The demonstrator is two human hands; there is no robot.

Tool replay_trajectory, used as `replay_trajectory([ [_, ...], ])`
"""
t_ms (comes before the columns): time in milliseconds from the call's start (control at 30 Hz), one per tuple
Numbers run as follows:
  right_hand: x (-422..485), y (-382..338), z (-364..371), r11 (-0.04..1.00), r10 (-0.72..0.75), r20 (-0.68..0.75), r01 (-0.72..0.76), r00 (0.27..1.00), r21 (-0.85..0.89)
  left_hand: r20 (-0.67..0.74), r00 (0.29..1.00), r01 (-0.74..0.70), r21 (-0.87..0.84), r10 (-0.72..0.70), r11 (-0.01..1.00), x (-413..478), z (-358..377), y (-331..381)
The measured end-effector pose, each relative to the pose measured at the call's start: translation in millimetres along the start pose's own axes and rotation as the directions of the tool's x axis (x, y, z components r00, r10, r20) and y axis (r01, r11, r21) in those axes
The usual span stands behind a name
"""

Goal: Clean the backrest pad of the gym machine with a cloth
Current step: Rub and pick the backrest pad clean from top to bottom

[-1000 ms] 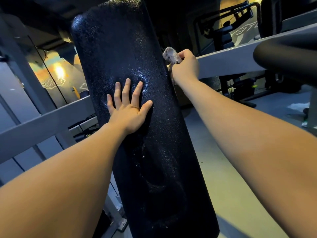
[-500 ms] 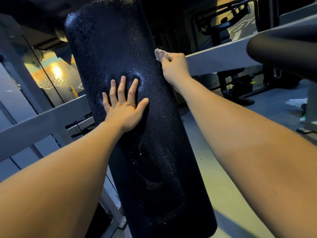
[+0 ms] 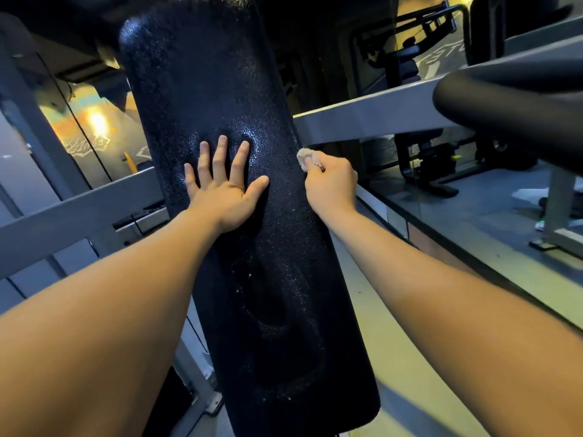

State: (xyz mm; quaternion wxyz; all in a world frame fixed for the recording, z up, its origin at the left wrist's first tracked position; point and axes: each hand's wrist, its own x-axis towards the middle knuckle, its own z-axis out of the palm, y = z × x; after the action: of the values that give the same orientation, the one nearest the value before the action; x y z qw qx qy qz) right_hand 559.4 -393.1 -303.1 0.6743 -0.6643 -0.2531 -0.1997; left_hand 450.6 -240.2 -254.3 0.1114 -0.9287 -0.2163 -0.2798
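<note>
A long black textured backrest pad (image 3: 202, 74) fills the middle of the view, tilted, with faint smear marks and specks on its lower half. My left hand (image 3: 222, 190) lies flat on the pad, fingers spread, holding nothing. My right hand (image 3: 331, 184) is closed around a small pale cloth (image 3: 304, 157), which pokes out above the fist and presses against the pad's right edge at about mid-height. Most of the cloth is hidden inside the fist.
Grey machine frame bars cross behind the pad on the left (image 3: 72, 212) and the right (image 3: 369, 119). A black padded roller (image 3: 511, 102) juts in from the upper right. Other gym machines (image 3: 422, 159) stand on the floor behind it.
My right hand with the cloth has slid down the pad's right edge, from near the top to mid-height. My left hand has stayed flat on the pad.
</note>
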Motion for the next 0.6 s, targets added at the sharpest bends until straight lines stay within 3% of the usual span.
replay_trajectory([
  [167, 71, -57, 24, 1.000, -0.016, -0.092, 0.014, 0.996, -0.025, 0.000, 1.000, -0.002, 0.015, 0.002, 1.000, 1, 0, -2],
  [300, 102, -68, 31, 0.999, -0.040, -0.074, 0.039, 0.997, -0.016, -0.001, 1.000, -0.010, 0.013, 0.010, 1.000, 2, 0, -2],
  [600, -2, 1, -10, 0.980, -0.177, 0.065, 0.181, 0.982, -0.078, 0.009, 1.000, -0.016, 0.019, 0.015, 1.000, 2, 1, -4],
])
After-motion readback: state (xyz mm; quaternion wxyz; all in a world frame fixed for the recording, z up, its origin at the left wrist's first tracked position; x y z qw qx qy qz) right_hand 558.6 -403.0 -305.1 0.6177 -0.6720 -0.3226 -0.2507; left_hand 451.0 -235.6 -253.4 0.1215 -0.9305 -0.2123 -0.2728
